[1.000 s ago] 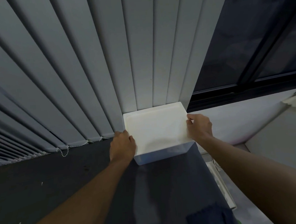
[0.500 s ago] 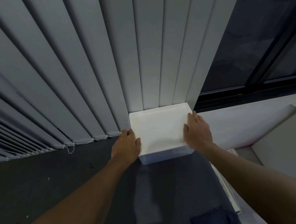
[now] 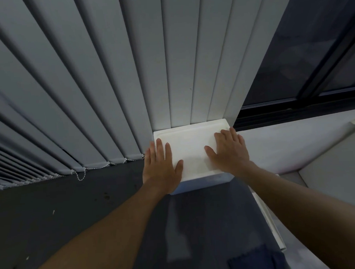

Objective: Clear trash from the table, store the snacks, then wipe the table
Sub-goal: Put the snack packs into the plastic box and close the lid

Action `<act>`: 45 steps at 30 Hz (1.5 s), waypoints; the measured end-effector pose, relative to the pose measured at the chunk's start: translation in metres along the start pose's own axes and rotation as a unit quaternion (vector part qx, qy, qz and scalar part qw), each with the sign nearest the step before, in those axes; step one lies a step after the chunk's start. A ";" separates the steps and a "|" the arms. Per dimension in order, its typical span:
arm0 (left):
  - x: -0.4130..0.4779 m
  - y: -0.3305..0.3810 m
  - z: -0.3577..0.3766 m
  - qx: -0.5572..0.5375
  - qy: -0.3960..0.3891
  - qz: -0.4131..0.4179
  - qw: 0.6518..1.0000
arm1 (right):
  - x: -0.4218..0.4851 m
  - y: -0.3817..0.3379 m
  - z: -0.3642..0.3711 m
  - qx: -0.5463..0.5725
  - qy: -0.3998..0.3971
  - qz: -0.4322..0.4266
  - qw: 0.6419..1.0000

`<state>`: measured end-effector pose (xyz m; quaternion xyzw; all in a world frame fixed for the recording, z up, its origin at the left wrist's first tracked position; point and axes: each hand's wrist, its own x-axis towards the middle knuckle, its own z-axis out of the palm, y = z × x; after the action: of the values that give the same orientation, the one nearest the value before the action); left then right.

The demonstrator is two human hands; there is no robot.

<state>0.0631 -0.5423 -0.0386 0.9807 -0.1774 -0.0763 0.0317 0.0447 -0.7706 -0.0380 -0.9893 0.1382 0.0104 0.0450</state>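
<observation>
blinds (image 3: pixel 98 81): vertical slats, fill the left and centre; bottom hems hang just above the floor, bead chain along them
window (image 3: pixel 312 49): dark, right of blinds
floor (image 3: pixel 52 208): dark, open to the left of the box
box (image 3: pixel 192 152): white lid on, back edge touching the blinds, right side near a white wall
left hand (image 3: pixel 162 166): flat on lid's left edge, fingers spread, gripping nothing
right hand (image 3: pixel 229 150): flat on lid's right part, fingers spread, gripping nothing
</observation>
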 end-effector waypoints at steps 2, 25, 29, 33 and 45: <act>0.000 0.001 -0.002 0.027 0.011 0.003 1.000 | -0.003 -0.003 0.004 -0.018 -0.002 -0.011 1.000; 0.038 0.004 0.003 -0.019 0.072 0.015 0.997 | 0.021 -0.021 0.017 -0.044 0.010 0.009 0.999; 0.041 0.003 0.005 -0.007 0.057 0.026 0.998 | 0.015 -0.025 0.019 -0.008 0.034 0.003 0.999; 0.043 0.000 0.003 -0.005 0.037 0.032 0.999 | 0.015 -0.024 0.019 -0.049 0.001 -0.041 0.998; 0.038 0.002 -0.002 0.045 0.052 0.048 0.996 | 0.002 -0.032 0.020 -0.028 -0.004 -0.023 0.999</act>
<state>0.0976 -0.5577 -0.0416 0.9742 -0.2252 -0.0154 0.0007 0.0558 -0.7384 -0.0556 -0.9931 0.1148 0.0176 0.0183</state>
